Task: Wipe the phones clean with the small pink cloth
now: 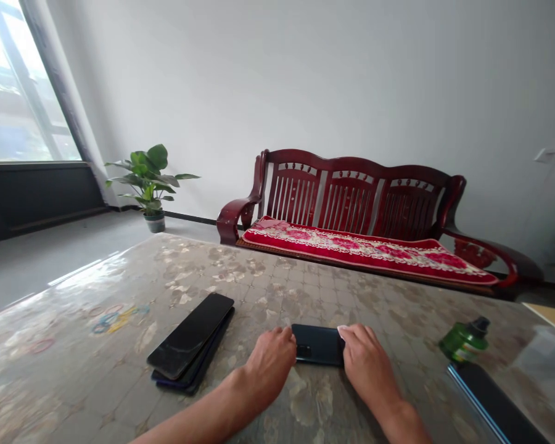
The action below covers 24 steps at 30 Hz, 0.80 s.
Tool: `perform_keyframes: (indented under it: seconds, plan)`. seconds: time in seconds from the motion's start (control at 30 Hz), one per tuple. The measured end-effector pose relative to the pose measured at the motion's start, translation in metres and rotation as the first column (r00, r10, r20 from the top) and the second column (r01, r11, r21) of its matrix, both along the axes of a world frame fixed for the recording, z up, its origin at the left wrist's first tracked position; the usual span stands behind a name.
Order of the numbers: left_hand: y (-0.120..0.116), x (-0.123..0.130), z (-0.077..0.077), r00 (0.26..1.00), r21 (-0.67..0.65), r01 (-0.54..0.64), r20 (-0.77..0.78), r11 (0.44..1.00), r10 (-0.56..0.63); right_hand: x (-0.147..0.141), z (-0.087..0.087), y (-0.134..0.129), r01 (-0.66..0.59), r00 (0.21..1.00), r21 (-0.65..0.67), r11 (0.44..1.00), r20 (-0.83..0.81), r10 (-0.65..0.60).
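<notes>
A dark blue smartphone lies sideways in front of me with its back and camera block facing up. My left hand is closed on its left end, fingers curled at the edge. The right end is gripped by my right hand, thumb along the top. A small white bit, too small to name, shows at the right thumb tip. To the left, a stack of dark phones rests slightly fanned, the top one screen up.
Colourful rubber bands lie on the patterned tablecloth at left. At right stand a green bottle with a black cap, dark phone-like slabs and a clear plastic container. A wooden bench is beyond the table.
</notes>
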<state>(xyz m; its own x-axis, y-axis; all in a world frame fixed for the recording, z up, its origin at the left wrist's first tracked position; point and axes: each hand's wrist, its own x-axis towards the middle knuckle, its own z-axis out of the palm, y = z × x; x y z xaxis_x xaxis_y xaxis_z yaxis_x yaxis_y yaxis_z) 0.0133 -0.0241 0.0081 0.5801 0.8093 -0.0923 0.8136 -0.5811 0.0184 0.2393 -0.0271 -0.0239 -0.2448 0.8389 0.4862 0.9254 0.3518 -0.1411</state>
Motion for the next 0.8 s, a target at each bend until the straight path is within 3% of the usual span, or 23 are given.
perform_keyframes:
  seconds: [0.2, 0.4, 0.67, 0.8]
  plan:
    - [0.000, 0.000, -0.001, 1.000, -0.014, -0.015, 0.004, 1.000, 0.015, -0.014, 0.002, -0.007, -0.130, 0.991, -0.005, 0.991, -0.041, 0.130]
    - [-0.001, -0.001, 0.004, 0.999, -0.012, -0.034, 0.020, 0.999, 0.034, -0.003, 0.000, -0.002, -0.014, 1.000, 0.026, 1.000, -0.025, 0.015]
    - [0.000, 0.000, 0.005, 0.998, -0.021, -0.062, 0.025, 0.998, 0.063, -0.017, 0.002, -0.010, -0.143, 0.988, 0.009, 0.990, -0.065, 0.143]
    - [-0.001, 0.000, 0.008, 0.997, -0.026, -0.066, 0.032, 0.997, 0.066, -0.006, 0.000, -0.004, -0.045, 0.998, 0.017, 0.999, -0.036, 0.046]
